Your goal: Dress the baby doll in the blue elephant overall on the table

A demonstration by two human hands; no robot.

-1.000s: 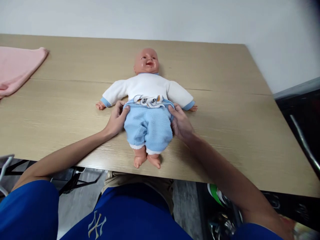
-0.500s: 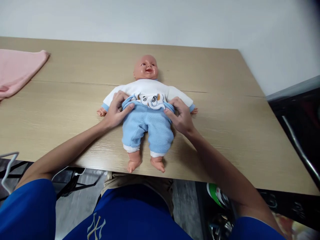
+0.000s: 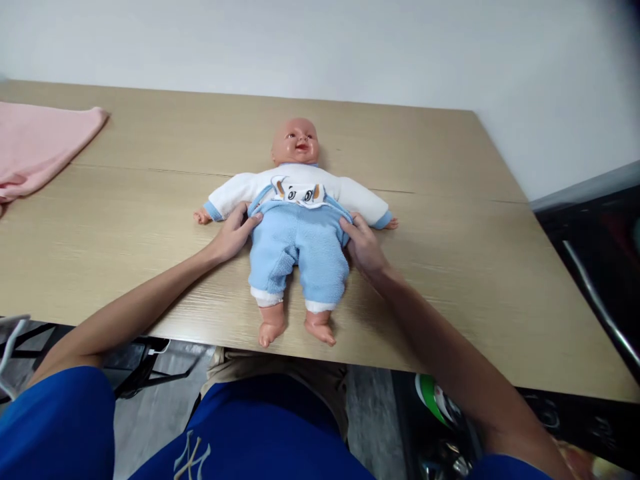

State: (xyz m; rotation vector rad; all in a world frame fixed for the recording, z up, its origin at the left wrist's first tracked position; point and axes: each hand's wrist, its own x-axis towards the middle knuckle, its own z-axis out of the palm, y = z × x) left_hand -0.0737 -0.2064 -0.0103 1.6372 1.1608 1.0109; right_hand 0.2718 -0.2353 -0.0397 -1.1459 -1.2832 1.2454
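Note:
A baby doll lies on its back on the wooden table, head toward the wall and bare feet at the near edge. It wears a white top with blue cuffs and light blue pants, whose waist reaches its belly. On the belly shows an embroidered animal face. My left hand pinches the waistband at the left side, thumb on the outside. At the right side my right hand grips the waistband likewise. Fingertips of both hands are partly hidden by the cloth.
A pink cloth lies at the table's far left. Behind the table rises a pale wall. Dark items with a metal bar stand at the right edge. Below the front edge are a green and white round object and a cable.
Both hands have moved slightly down and outward along the waistband. The bunched waist is now smoother, and more of the embroidered face lies flat. The camera view has shifted slightly.

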